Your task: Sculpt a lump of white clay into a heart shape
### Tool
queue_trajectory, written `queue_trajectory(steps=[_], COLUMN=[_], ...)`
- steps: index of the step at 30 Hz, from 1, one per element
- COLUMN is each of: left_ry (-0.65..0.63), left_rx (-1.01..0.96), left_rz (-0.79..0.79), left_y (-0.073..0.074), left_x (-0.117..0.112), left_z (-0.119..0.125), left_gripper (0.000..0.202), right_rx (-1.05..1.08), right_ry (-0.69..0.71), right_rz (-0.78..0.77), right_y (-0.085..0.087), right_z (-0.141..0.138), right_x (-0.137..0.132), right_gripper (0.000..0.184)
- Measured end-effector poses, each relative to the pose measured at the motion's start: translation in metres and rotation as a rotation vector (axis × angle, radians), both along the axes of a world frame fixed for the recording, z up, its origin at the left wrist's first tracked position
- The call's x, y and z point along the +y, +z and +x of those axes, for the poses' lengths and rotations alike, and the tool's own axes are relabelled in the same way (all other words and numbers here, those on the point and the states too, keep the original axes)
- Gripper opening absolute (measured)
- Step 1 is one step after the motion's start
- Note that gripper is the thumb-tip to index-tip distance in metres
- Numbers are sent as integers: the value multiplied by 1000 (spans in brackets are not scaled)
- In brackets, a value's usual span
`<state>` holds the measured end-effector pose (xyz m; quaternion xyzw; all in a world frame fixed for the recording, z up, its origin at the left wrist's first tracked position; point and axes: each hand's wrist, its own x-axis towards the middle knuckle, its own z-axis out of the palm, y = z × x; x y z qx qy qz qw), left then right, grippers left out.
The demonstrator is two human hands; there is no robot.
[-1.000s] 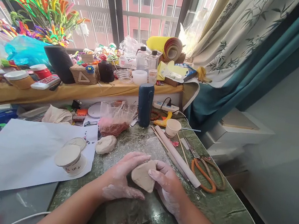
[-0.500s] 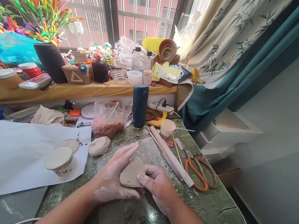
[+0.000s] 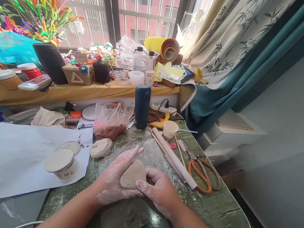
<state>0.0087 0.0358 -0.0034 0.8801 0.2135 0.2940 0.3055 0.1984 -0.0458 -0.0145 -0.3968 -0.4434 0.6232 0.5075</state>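
Note:
Between my hands is a flattened, pale lump of clay (image 3: 132, 175), rounded with a slightly pointed edge. My left hand (image 3: 116, 178), dusted white, cradles it from the left and below, fingers pointing away from me. The thumb and bent fingers of my right hand (image 3: 158, 189) pinch its right edge; some of those fingertips are hidden. Under both hands lies a clear plastic sheet (image 3: 125, 222) smeared with white. A second clay lump (image 3: 101, 148) rests on the table just beyond my left hand.
To the right lie a pale rolling pin (image 3: 175, 158), thin sticks and orange-handled scissors (image 3: 200, 176). A paper cup (image 3: 170, 130) and dark blue bottle (image 3: 141, 106) stand farther back. At left, white paper (image 3: 16, 157) bears a clay-topped cup (image 3: 59, 162). Craft materials crowd the windowsill.
The clay has turned slightly and shifted a little left in my hands. My left thumb has drawn in beneath it, and my right thumb has slid left along its edge.

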Motion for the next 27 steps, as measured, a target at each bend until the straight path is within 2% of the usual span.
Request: queue_trajectory(steps=[3, 8, 10, 14, 17, 19, 22, 25, 27], left_ry=[-10, -5, -2, 1, 6, 47, 66, -1, -15], left_rx=[34, 42, 53, 208, 329, 377, 393, 375, 371], left_rz=[-8, -32, -1, 83, 131, 131, 120, 135, 143], left_y=[0, -3, -3, -2, -3, -4, -2, 2, 3], left_x=[0, 3, 8, 21, 26, 26, 25, 26, 27], left_z=[-1, -4, -6, -9, -10, -10, -12, -16, -18], left_gripper=[98, 106, 105, 103, 103, 108, 112, 101, 94], right_rx=[-11, 4, -34, -85, -53, -188, -548, -786, -894], right_ry=[0, -9, -83, -354, -381, -368, -305, -195, -200], right_rz=[-21, -17, -2, 3, 29, 47, 111, 221, 269], right_y=[-2, -1, 1, -1, -7, -9, -7, -3, -3], right_z=[0, -3, -2, 6, 14, 18, 24, 29, 30], right_x=[1, 0, -1, 3, 8, 8, 4, -2, -6], right_gripper=[42, 42, 42, 44, 41, 33, 26, 24, 23])
